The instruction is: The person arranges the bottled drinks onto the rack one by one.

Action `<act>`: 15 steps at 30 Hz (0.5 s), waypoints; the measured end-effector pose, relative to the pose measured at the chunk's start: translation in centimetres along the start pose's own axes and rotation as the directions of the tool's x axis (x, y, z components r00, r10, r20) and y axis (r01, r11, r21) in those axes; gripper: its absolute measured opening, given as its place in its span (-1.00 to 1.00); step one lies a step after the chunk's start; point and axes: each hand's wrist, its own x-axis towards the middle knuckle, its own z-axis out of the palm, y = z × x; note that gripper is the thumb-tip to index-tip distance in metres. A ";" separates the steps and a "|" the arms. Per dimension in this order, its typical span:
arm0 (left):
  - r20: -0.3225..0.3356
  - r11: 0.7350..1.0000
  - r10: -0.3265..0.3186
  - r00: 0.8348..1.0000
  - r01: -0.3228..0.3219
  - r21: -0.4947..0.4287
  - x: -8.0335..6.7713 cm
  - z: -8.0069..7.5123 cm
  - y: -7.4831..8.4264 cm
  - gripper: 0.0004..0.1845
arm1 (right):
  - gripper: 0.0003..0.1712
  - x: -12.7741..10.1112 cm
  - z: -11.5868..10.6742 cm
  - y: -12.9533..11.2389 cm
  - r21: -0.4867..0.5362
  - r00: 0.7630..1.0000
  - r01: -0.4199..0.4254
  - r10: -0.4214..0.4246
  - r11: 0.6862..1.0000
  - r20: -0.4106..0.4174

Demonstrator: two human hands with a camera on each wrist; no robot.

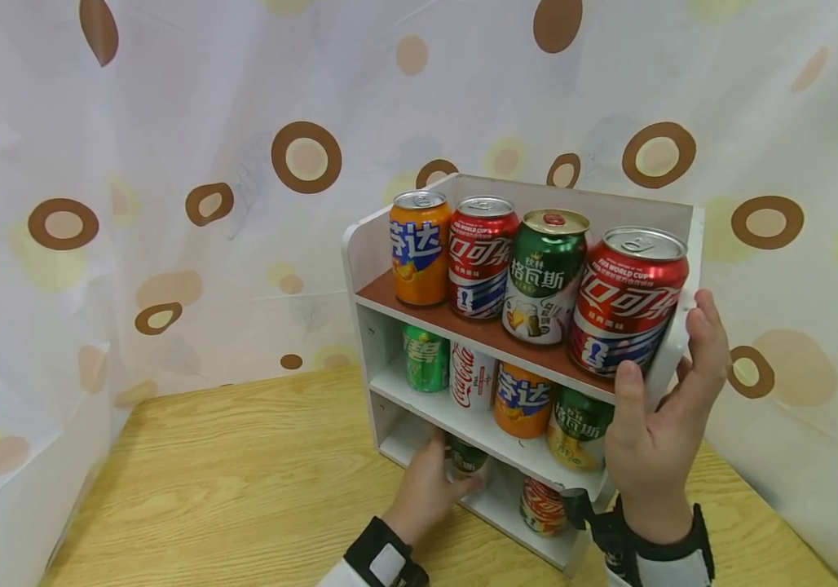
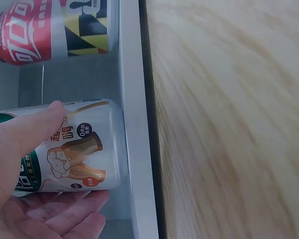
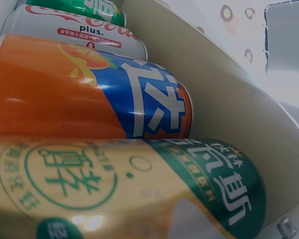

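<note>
On the bottom tier of a white three-tier shelf [image 1: 456,420], my left hand [image 1: 422,489] grips a green-and-white kvass can [image 1: 467,458]. The left wrist view shows the thumb across one side of this can [image 2: 84,149] and the fingers under the other. My right hand [image 1: 657,432] is at the shelf's right side panel, thumb toward the front edge and fingers extended up along the outer side. Beside that thumb, on the top tier, stands a red cola can [image 1: 628,302]. A red can [image 1: 542,507] stands right of the gripped one on the bottom tier.
The top tier also holds an orange Fanta can [image 1: 419,253], another red cola can [image 1: 482,261] and a green kvass can [image 1: 545,281]. On the middle tier are a green can [image 1: 426,359], a white Coca-Cola can [image 1: 470,377], an orange can [image 3: 64,94] and a gold-green kvass can [image 3: 104,184]. The wooden table [image 1: 243,481] supports the shelf.
</note>
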 end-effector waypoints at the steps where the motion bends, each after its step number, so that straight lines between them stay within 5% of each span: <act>1: 0.002 1.000 0.003 1.000 -0.003 -0.001 0.0 0.1 0.1 -0.05 | -0.42 0.0 0.0 0.0 0.000 1.000 0.001 -0.001 1.000 -0.002; 15: 0.015 0.999 -0.019 1.000 0.018 0.032 0.0 2.3 1.1 -0.03 | -0.42 -0.1 0.0 0.1 -0.001 1.000 -0.003 0.003 1.000 0.003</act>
